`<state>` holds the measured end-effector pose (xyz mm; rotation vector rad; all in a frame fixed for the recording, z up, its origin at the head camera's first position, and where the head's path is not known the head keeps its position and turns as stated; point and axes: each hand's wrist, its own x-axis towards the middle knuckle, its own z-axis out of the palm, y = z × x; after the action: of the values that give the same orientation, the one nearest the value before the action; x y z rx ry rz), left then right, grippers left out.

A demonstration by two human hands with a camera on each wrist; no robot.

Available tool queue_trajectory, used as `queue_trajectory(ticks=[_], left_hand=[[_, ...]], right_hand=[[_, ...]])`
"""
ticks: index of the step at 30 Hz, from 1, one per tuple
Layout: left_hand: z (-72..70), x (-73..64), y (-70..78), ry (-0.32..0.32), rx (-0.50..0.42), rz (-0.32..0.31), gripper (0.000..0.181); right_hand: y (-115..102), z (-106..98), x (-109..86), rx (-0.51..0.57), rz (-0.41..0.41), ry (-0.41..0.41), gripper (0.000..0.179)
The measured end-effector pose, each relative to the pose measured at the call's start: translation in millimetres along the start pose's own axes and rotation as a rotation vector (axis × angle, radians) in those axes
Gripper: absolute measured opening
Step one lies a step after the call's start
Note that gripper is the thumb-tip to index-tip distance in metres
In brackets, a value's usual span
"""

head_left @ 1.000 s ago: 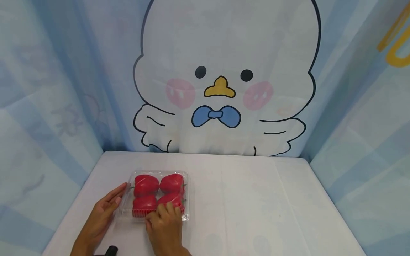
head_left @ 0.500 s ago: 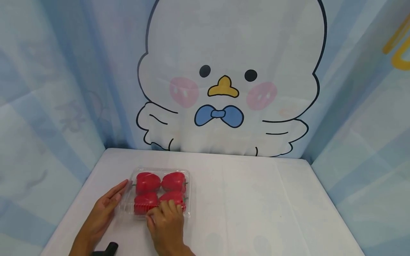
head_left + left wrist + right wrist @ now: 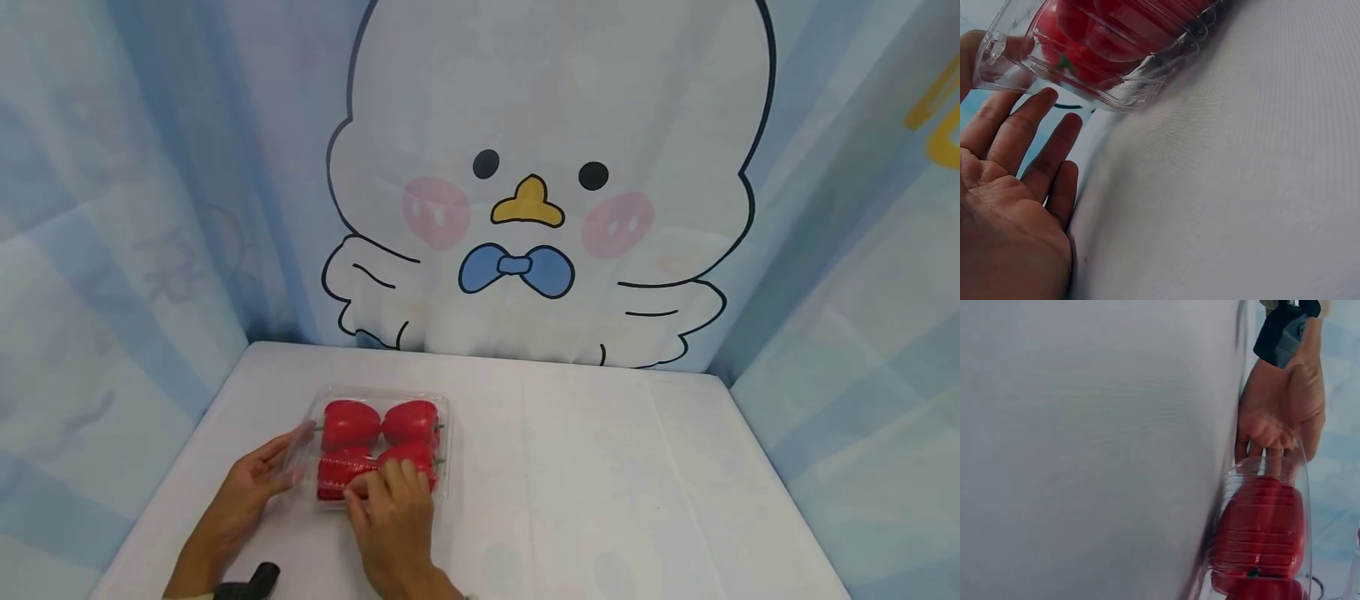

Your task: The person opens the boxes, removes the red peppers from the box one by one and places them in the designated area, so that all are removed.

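A clear plastic clamshell box [image 3: 444,454] stands on the left part of the white table, holding several red bell peppers [image 3: 352,423] with green stems. My right hand [image 3: 393,512] is at its front side, the fingers curled and the thumb and fingers pinching the ribbed front edge of the lid, which sits tilted up. At the box's left side is my left hand [image 3: 251,479], its fingers fairly straight, the tips overlapped by the clear plastic. The left wrist view shows the left hand's [image 3: 1019,181] palm and spread fingers beside the box's end wall [image 3: 1004,44].
A white cloth covers the table [image 3: 600,467]. Behind it hangs a pale blue curtain [image 3: 540,100] printed with a cartoon bird, with curtain sides left and right. A black device [image 3: 251,581] is strapped at the left wrist.
The lid's ribbed front edge has risen and tilted with my right hand. Clear plastic now overlaps my left fingertips. The whole view has shifted slightly.
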<state>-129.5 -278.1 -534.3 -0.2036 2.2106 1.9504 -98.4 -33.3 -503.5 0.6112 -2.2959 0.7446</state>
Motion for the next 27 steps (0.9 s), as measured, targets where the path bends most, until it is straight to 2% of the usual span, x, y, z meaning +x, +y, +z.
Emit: queue_trajectory(ticks=[9,15,21,24,27], left_hand=[[3.6,-0.2,1.2,0.035,0.061,-0.026,0.077],[3.8,0.0,2.0,0.026,0.076,0.004,0.076],[6.0,0.9,1.0,0.03,0.099,0.015,0.075],[7.0,0.5,0.6,0.034,0.099,0.04,0.074],[8.1,-2.0,0.3,0.044,0.114,0.062,0.074]], right_hand=[[-1.4,-1.0,11.6,0.111,0.076,0.029,0.009],[-2.1,-2.2,18.2,0.149,0.113,0.059,0.009],[-3.0,-2.5,22.8,0.122,0.123,0.123,0.012],[-3.6,-6.8,28.8,0.126,0.151,0.13,0.013],[-1.3,-13.0,38.1,0.127,0.143,0.123,0.013]])
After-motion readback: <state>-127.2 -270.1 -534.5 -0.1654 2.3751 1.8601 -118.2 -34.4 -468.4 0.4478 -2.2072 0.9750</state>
